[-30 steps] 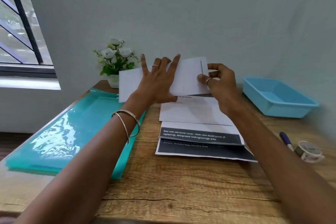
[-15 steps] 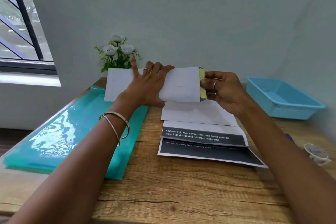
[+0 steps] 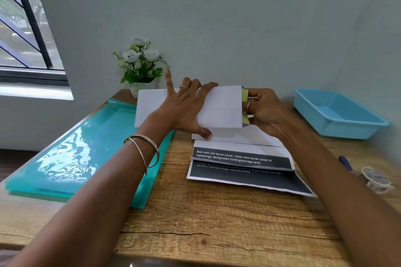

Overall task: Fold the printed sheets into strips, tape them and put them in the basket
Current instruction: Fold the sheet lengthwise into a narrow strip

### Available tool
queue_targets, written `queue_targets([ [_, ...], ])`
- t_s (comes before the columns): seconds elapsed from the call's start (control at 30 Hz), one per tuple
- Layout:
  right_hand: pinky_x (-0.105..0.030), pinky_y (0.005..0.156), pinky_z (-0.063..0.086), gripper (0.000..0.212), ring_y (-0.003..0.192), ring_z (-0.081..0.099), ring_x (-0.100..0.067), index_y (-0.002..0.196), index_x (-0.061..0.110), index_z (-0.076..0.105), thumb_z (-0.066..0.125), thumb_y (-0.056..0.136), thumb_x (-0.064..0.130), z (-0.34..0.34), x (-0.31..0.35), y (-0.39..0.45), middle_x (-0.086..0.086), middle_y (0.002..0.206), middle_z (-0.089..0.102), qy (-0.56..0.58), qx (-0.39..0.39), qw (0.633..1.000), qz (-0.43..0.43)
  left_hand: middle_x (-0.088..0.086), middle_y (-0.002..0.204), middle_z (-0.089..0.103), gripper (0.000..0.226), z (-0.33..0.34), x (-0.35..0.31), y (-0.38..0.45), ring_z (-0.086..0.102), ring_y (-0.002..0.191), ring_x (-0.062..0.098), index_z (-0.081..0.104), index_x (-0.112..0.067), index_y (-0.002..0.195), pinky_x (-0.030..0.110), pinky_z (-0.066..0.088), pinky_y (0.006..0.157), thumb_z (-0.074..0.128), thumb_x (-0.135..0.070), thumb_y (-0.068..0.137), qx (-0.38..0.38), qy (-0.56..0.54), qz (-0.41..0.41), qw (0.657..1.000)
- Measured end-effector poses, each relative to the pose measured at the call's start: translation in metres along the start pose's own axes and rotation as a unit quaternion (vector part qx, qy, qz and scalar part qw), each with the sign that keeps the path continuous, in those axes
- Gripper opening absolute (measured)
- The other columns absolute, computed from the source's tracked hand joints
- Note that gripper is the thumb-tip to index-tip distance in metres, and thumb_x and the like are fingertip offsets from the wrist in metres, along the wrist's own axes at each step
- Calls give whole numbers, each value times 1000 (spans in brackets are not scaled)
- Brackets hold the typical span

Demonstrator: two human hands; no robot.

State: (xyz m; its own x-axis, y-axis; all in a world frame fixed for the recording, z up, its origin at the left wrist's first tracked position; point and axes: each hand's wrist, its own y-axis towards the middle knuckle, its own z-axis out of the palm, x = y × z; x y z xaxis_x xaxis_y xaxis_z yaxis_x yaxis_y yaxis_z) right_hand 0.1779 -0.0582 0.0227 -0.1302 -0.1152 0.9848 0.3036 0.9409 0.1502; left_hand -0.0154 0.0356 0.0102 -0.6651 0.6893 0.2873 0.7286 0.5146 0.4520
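Centrally, folded white sheet [image 3: 219, 107], held above the wooden desk [image 3: 195, 223]: left hand [image 3: 184, 110] grips its middle, little finger raised; right hand [image 3: 263, 110] pinches its right end, where a yellow strip [image 3: 245, 95] shows. Below it, printed sheets [image 3: 243, 165] stacked on the desk. Blue basket [image 3: 338, 115] far right; teal folder [image 3: 76, 154] left; tape roll [image 3: 376, 180] and pen [image 3: 345, 162] near right.

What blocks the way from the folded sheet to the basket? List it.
Nothing visible. The folded sheet, held by both hands, sits left of the basket; only bare tabletop and the right hand lie between.
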Motion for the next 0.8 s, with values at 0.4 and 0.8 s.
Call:
queue_targets([
  [0.4,-49,66,60,38,86,68,-32,119,3,61,39,92,-14,-8,-1,5,-19,107,67,123,44,988,85,8,131,40,117,-7,3,1,35,128,31,20,-19,143,73,-1,105,51,-85,51,-28,-42,6,999],
  [0.8,-29,41,52,41,60,62,-26,99,-2,68,48,75,-29,5,-2,0,-10,68,66,-47,-15,999,-3,7,123,46,109,-2,-10,2,44,117,30,23,-21,143,72,7,106,60,-72,53,-69,-28,50,996],
])
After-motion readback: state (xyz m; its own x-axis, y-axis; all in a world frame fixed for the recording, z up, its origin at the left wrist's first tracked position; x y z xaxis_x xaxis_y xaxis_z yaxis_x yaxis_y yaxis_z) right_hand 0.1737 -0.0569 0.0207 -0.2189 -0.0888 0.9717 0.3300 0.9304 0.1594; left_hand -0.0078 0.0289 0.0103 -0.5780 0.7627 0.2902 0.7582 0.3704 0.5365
